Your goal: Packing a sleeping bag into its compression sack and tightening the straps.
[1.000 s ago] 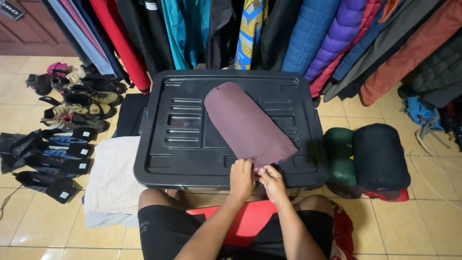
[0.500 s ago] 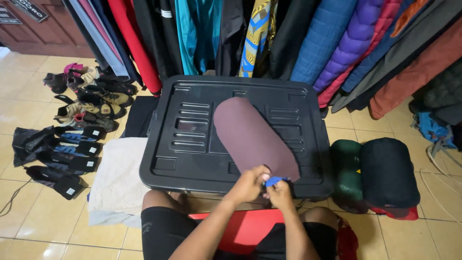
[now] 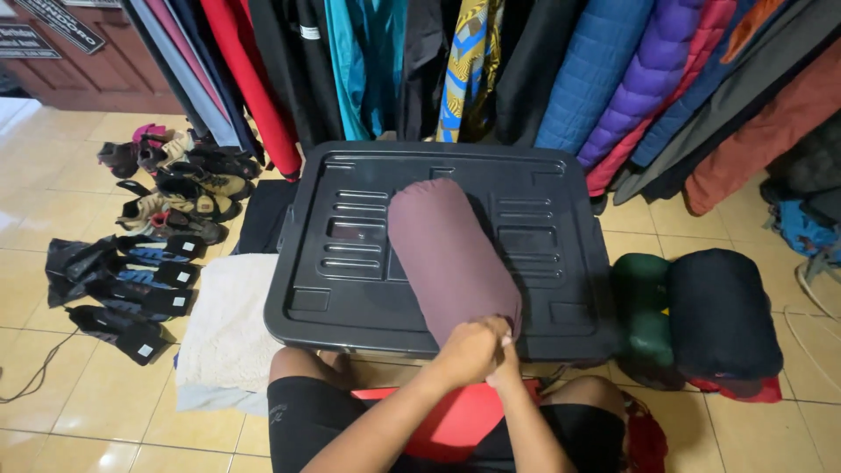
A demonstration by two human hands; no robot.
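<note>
Head view, looking down on a black plastic bin lid (image 3: 350,289), which serves as the landmark for everything else. On the lid lies a maroon stuff sack (image 3: 447,254), a long rounded roll running from the lid's middle toward its near edge, tilted a little so its far end points up and left.

At the near end of the sack both hands meet. The left hand (image 3: 471,349) is curled into a loose fist over the sack's mouth, fingers closed on the fabric. The right hand (image 3: 505,368) is tucked just beside and partly under the left, pressed to the same end of the sack; most of its fingers are hidden, so I cannot tell how tightly it is closed.

Right of the lid, on the tiled floor, two more packed rolls lie side by side and touching: a dark green roll (image 3: 642,311) nearest the lid and a larger navy roll (image 3: 720,315) beyond it, with a red edge showing under its near end.

Left of the lid lies a cream fleece cloth (image 3: 223,333), and farther left rows of shoes (image 3: 175,188) and dark sandals with small white square tags (image 3: 131,293).

Beyond the lid hangs a rack of jackets (image 3: 604,79) in blue, purple, red and black. At the far left corner, dark slanted signs (image 3: 53,22) with white lettering sit on a wooden wall.
</note>
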